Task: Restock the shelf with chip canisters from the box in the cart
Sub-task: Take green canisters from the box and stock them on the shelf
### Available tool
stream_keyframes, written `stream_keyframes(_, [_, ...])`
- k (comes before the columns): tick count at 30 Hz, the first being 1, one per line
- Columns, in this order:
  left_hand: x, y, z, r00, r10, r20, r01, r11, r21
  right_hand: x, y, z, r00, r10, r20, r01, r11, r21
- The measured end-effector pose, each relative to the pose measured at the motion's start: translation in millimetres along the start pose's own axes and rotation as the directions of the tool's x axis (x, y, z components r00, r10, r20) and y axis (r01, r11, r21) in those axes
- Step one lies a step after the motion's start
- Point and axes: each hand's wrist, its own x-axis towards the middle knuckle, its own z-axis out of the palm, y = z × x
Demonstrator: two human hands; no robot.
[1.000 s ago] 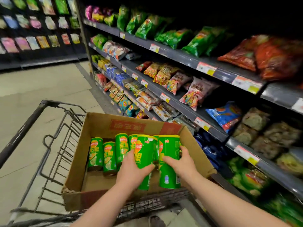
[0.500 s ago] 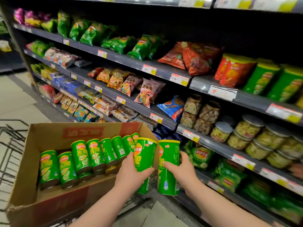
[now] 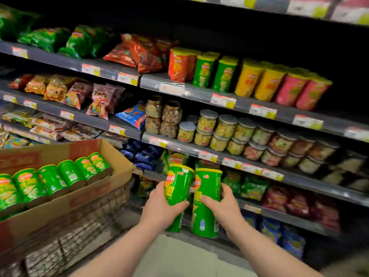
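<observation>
My left hand (image 3: pixel 160 209) grips one green chip canister (image 3: pixel 178 184) and my right hand (image 3: pixel 224 206) grips a second green chip canister (image 3: pixel 205 218). Both stand upright, side by side, in front of the lower shelves. At the left, the cardboard box (image 3: pixel 83 198) in the wire cart (image 3: pixel 79 232) holds a row of several green canisters (image 3: pixel 50 178) lying tilted. On the upper shelf (image 3: pixel 199 91) stand red, green, yellow and pink canisters; the green ones (image 3: pixel 214 73) match those in my hands.
Snack bags (image 3: pixel 83 42) fill the upper left shelves. Clear jars (image 3: pixel 225 128) with grey lids crowd the middle shelf. Green, red and blue bags (image 3: pixel 253 187) lie on the lower shelves behind my hands. Pale floor (image 3: pixel 179 256) shows between my arms.
The view has swung right, from the cart toward the shelf. Both hands have carried their canisters out of the box and off to its right, in front of the lower shelves.
</observation>
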Motion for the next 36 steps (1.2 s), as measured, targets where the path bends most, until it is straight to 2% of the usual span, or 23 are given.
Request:
stream_keyframes(6, [-47.2, 65.8, 97.0, 0.98, 0.144, 0.137, -0.148, 0.989, 0.021, -43.4, 51.4, -115.5, 0.985, 0.033, -0.171, -0.026, 0.999, 0.039])
stream_keyframes(11, [-80.6, 110.7, 165.1, 0.945, 0.201, 0.258, -0.212, 0.977, 0.014, -77.2, 83.8, -196.2, 0.95, 0.061, -0.305, -0.037, 0.996, 0.082])
stream_keyframes(18, [-96.0, 157.8, 224.1, 0.887, 0.288, 0.362, -0.311, 0.95, 0.007, -91.1, 109.4, -265.4, 0.907, 0.069, -0.415, 0.008, 0.983, 0.181])
stream_keyframes(25, [-61.6, 196.1, 256.7, 0.859, 0.343, 0.381, -0.372, 0.928, 0.005, -56.5, 103.0, -298.8, 0.872, 0.083, -0.482, 0.009, 0.983, 0.186])
stream_keyframes(32, [2.5, 254.9, 294.8, 0.818, 0.423, 0.39, -0.415, 0.903, -0.109, 9.7, 75.4, -350.9, 0.838, 0.02, -0.545, 0.083, 0.983, 0.162])
stream_keyframes(36, [47.6, 289.3, 306.0, 0.802, 0.465, 0.374, -0.46, 0.881, -0.11, 54.9, 55.5, -371.9, 0.83, 0.002, -0.557, 0.125, 0.974, 0.191])
